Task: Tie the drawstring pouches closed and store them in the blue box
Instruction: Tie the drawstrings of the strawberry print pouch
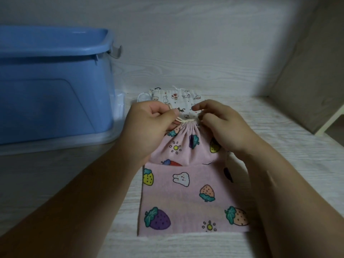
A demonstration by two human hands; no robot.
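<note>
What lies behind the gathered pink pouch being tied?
A white cat-print pouch lies behind the pink pouch, its drawstring top facing away. The left hand, the right hand and the gathered mouth cover its near edge, so whether the pouches touch cannot be told.

Pink strawberry-print pouch (186,192) (a bunny too), cream cat-print pouch (178,98), blue box (54,86).
</note>
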